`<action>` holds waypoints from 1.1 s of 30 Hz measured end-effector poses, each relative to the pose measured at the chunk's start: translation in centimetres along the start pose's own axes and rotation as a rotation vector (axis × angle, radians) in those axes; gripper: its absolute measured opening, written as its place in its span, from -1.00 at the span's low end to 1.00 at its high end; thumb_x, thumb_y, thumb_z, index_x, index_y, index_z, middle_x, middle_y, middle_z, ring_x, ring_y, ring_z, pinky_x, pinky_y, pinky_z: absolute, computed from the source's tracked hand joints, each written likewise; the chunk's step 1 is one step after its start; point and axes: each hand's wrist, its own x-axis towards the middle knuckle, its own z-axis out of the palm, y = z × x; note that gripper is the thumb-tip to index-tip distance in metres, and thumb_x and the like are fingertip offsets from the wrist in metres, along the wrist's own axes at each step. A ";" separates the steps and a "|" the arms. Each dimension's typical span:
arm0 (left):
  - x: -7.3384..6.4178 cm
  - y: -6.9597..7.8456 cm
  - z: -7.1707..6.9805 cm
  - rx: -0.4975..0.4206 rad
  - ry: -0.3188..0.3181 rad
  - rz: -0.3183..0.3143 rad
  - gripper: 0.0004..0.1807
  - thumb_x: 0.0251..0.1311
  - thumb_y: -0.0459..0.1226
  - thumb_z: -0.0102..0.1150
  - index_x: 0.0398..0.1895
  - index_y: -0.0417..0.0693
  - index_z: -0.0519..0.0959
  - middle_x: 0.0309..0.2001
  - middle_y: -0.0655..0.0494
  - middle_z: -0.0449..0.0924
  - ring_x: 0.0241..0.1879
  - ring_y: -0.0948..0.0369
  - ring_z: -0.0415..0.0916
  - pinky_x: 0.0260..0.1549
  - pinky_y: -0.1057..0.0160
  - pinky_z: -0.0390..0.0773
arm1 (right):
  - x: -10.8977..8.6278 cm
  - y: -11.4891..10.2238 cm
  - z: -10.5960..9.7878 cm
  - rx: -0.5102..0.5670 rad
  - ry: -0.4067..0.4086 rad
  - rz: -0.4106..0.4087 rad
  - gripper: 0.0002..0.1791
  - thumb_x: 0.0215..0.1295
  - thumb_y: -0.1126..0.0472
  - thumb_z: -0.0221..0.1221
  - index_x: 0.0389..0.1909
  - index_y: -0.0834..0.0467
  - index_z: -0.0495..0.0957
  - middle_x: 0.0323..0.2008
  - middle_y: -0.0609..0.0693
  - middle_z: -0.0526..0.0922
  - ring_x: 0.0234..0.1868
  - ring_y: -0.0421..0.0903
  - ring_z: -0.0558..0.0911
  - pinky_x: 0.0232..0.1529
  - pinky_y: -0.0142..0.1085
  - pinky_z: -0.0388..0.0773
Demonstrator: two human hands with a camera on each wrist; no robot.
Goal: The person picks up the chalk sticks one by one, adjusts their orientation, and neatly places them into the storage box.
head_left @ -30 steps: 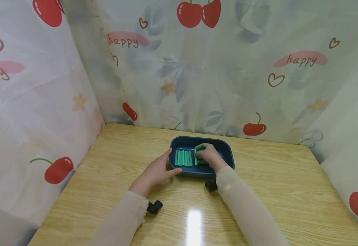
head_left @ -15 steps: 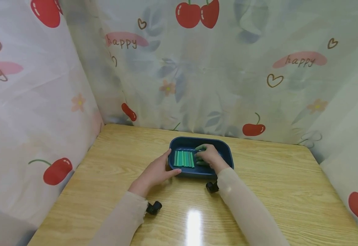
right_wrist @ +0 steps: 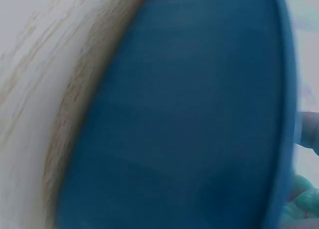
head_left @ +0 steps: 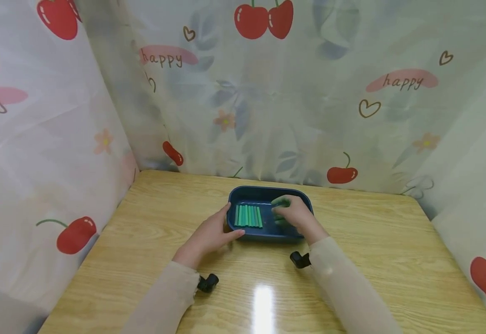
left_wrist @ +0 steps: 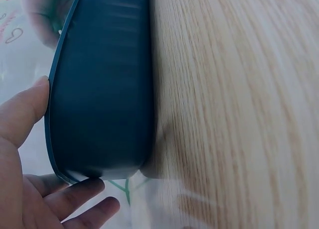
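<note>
A dark blue oblong tub (head_left: 268,237) stands toward the back of the table. Inside its left half, several slim green sticks (head_left: 249,216) lie side by side in a row. My left hand (head_left: 207,235) holds the tub's left end, with the thumb at the near rim and the fingers round the corner; the left wrist view shows this grip on the tub's wall (left_wrist: 102,99). Over the right half of the tub is my right hand (head_left: 299,215), its fingers loosely bent and no stick seen between them. The tub's wall (right_wrist: 184,109) hides most of that hand in the right wrist view.
The wood-grain table (head_left: 243,297) runs up to a patterned curtain (head_left: 268,116) at the back, and more curtain hangs at both sides. A small black camera piece (head_left: 207,283) sits at the left wrist, another (head_left: 299,260) at the right.
A second ago my right hand held a green stick to the right of the row. The stick now lies in the row, and the hand has moved right, off it. The left hand keeps its hold.
</note>
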 end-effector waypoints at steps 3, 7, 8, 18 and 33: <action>0.0 0.0 -0.1 0.003 0.003 -0.003 0.10 0.20 0.24 0.26 0.64 0.10 -0.10 0.56 -0.01 0.06 0.50 0.00 0.10 0.41 -0.08 0.20 | -0.6 -0.1 -0.4 0.003 -0.001 -0.029 -0.63 0.44 0.29 0.17 0.19 0.36 0.49 -0.01 0.23 0.59 -0.17 0.08 0.67 -0.12 -0.07 0.69; 0.0 0.0 -0.1 0.008 0.004 0.002 0.11 0.20 0.24 0.26 0.64 0.09 -0.10 0.56 -0.02 0.07 0.50 0.00 0.10 0.41 -0.08 0.21 | -1.7 -0.1 -0.9 0.028 -0.001 -0.048 -0.62 0.45 0.28 0.16 0.19 0.38 0.47 0.02 0.26 0.58 -0.18 0.03 0.64 -0.10 -0.07 0.69; 0.0 0.0 -0.2 0.008 0.006 0.007 0.11 0.20 0.25 0.26 0.64 0.09 -0.10 0.56 -0.03 0.07 0.49 -0.01 0.11 0.41 -0.08 0.21 | -1.9 -0.2 -1.1 0.036 0.003 -0.048 -0.62 0.45 0.28 0.16 0.19 0.38 0.48 0.01 0.26 0.58 -0.19 0.03 0.64 -0.10 -0.06 0.69; -0.2 -0.1 -0.1 0.029 0.016 0.032 0.10 0.20 0.27 0.23 0.64 0.09 -0.10 0.55 -0.01 0.09 0.49 0.01 0.13 0.40 -0.05 0.22 | -4.2 0.2 -2.6 0.038 0.041 -0.046 -0.63 0.49 0.24 0.12 0.20 0.35 0.48 0.01 0.22 0.60 -0.19 0.05 0.68 -0.12 -0.13 0.69; -0.7 -0.1 -0.2 0.029 0.034 0.055 0.06 0.23 0.24 0.22 0.63 0.06 -0.06 0.55 -0.02 0.10 0.48 -0.01 0.14 0.40 -0.06 0.23 | -6.5 1.2 -4.9 -0.018 0.122 -0.064 -0.56 0.50 0.17 0.12 0.23 0.37 0.44 0.08 0.30 0.53 -0.14 0.03 0.67 -0.08 -0.19 0.67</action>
